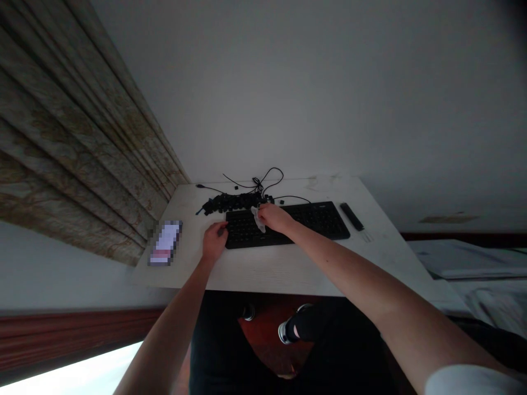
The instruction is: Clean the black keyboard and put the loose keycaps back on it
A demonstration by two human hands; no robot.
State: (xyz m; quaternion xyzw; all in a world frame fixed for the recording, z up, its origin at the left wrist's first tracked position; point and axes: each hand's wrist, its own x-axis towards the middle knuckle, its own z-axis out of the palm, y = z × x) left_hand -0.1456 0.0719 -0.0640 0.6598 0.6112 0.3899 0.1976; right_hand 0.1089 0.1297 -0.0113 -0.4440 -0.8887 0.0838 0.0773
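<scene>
A black keyboard lies across the white desk, its left part showing small rows where key tops seem to be off. My right hand is closed on a crumpled white tissue, which it holds against the middle-left of the keyboard. At the keyboard's left edge, my left hand has its fingers closed on the corner; the fingertips are partly hidden. Just behind the keyboard is a heap of loose black keycaps.
A black cable lies looped near the wall. Right of the keyboard rests a dark stick-shaped object with thin wires at its near end. A phone with a lit, blurred screen lies at left, beside the patterned curtain.
</scene>
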